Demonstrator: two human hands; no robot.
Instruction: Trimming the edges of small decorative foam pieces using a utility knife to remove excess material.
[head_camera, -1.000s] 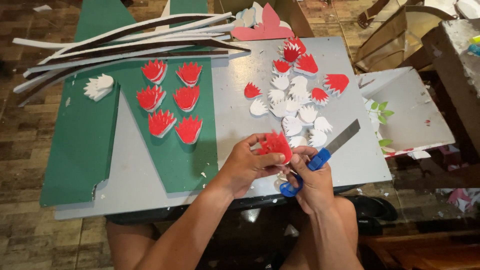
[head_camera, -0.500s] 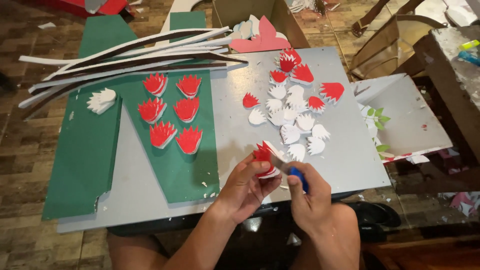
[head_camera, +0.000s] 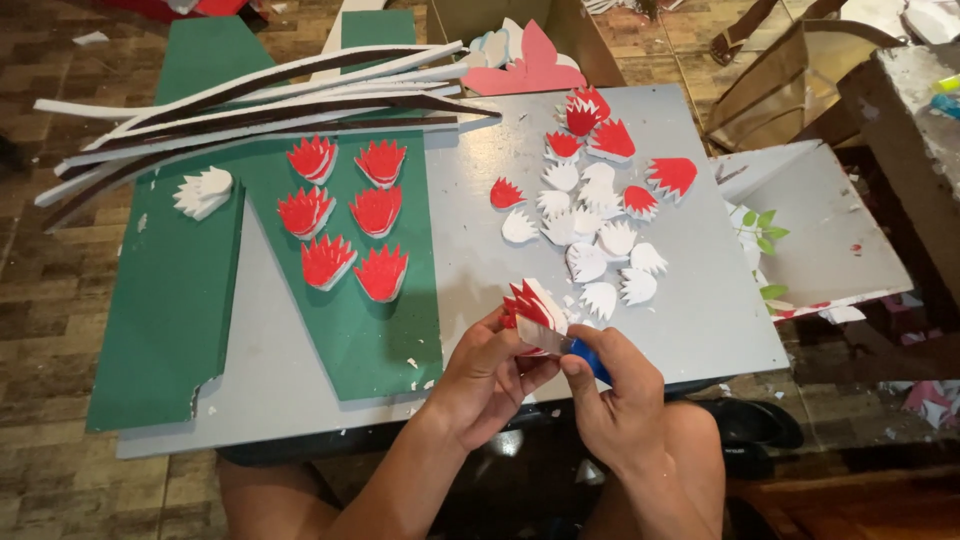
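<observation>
Red-and-white foam cutout (head_camera: 532, 308), jagged comb-like edge up, is held in the air just above the near edge of the grey surface (head_camera: 700, 330). It sits between both hands, tilted, its toothed edge pointing away from the person and slightly left; its long axis runs roughly from lower right to upper left.

Left hand (head_camera: 485, 375): fingers closed on the cutout from the left and below, thumb over its near face. This hand carries the piece.

Right hand (head_camera: 615, 400): curled together around blue-handled scissors (head_camera: 590, 358); only the blue handle shows, blades hidden behind the cutout or the fingers. Whether the blades are apart cannot be told. The scissors lie immediately right of the cutout, touching or nearly so. The right hand is thus the one working at the cutout's lower right corner; the left is the nearer in contact.

Outward: a loose pile of white and red cutouts (head_camera: 590, 215) on the grey surface beyond the hands. To the left, a green sheet (head_camera: 170, 300) bears six red cutouts (head_camera: 345, 230) in pairs, and one white cutout (head_camera: 203, 191) sits apart on its left part. Long white foam strips (head_camera: 250, 110) lie across the far edge. A pink shape (head_camera: 530, 70) rests near a cardboard box at the far side. Small scraps dot the surface.
</observation>
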